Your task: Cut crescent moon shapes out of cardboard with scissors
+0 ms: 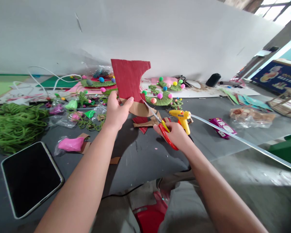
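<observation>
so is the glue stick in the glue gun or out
Partly in: the translucent glue stick juts from the back of the yellow glue gun.

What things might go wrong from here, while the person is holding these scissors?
The scissors in the right hand point toward the red cardboard near the left hand, so a slip might nick a finger.

The yellow glue gun lies right beside the right hand; if hot, which I cannot tell, it might burn.

Its long glue stick seems to overhang the table edge, so a forearm could knock it.
</observation>
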### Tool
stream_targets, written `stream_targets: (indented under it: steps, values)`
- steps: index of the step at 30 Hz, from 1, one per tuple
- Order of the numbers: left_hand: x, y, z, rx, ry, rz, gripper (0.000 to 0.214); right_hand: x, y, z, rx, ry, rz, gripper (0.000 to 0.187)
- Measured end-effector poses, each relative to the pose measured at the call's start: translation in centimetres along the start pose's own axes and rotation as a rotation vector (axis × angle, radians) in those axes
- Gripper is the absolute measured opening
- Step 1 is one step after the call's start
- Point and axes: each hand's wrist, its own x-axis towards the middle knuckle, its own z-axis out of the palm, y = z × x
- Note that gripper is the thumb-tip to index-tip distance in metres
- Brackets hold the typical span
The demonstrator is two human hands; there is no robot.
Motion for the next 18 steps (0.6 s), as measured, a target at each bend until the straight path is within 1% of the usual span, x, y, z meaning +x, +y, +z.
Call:
stream_targets:
  steps: [5, 9, 14, 18]
  values:
    - [-0.2, -0.1, -0.1, 0.054, -0.013, 0.08, 0.053, -0.1, -0.1, 0.1, -0.026, 0.012, 0.019, 0.067]
    - [-0.3, -0.3, -0.1, 0.088, -0.019, 0.156, 0.051, -0.1, -0.3, 0.0, -0.07, 0.013, 0.029, 0.063]
    - [-0.2, -0.5, 0.1, 0.038, 0.005, 0.133, 0.05, -0.3, -1.1, -0.6, -0.219, 0.045, 0.042, 0.057]
    - [-0.2, -0.4, 0.1, 0.042, 0.026, 0.149, 0.046, -0.5, -1.7, -1.0, -0.335, 0.07, 0.03, 0.055]
